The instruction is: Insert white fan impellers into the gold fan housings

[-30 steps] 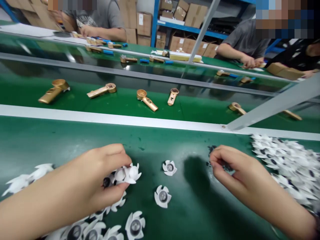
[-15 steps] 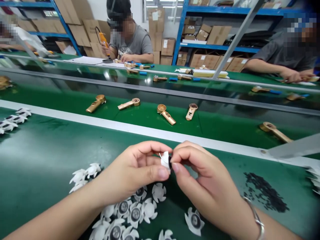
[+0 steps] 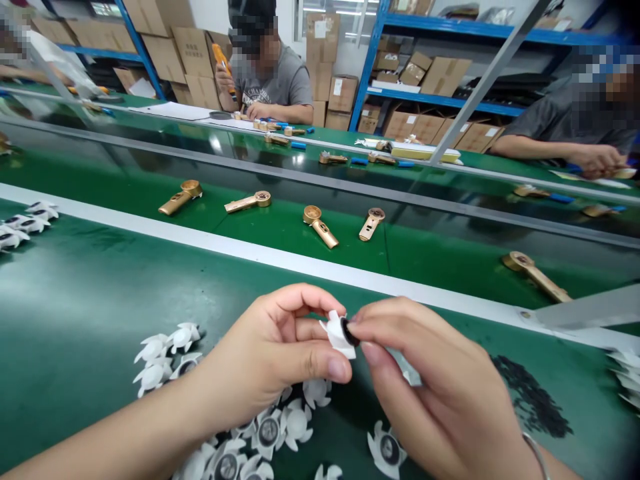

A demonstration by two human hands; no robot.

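My left hand (image 3: 280,347) pinches a small white fan blade wheel (image 3: 338,335) between thumb and fingers, tilted so its dark hub faces right. The fingertips of my right hand (image 3: 425,373) press at that black hub (image 3: 350,331); whether a small piece sits between them I cannot make out. Beneath my hands lie several loose white fan wheels (image 3: 297,423), some with the dark round hub facing up. One more fan wheel (image 3: 387,448) rests apart, below my right hand. A pile of small black pieces (image 3: 533,397) lies to the right, partly behind my right hand.
Gold handheld fan bodies (image 3: 321,227) lie on the green conveyor belt (image 3: 430,257) beyond a white rail (image 3: 240,249). More fan wheels (image 3: 25,225) sit in rows at far left. Across the line, a person (image 3: 275,73) holds an orange tool (image 3: 221,59). A metal post (image 3: 490,83) rises at right.
The fan wheel has turned, showing more of its blades and hub. My right hand's fingers have straightened and shifted right. The gold bodies sit farther left in view.
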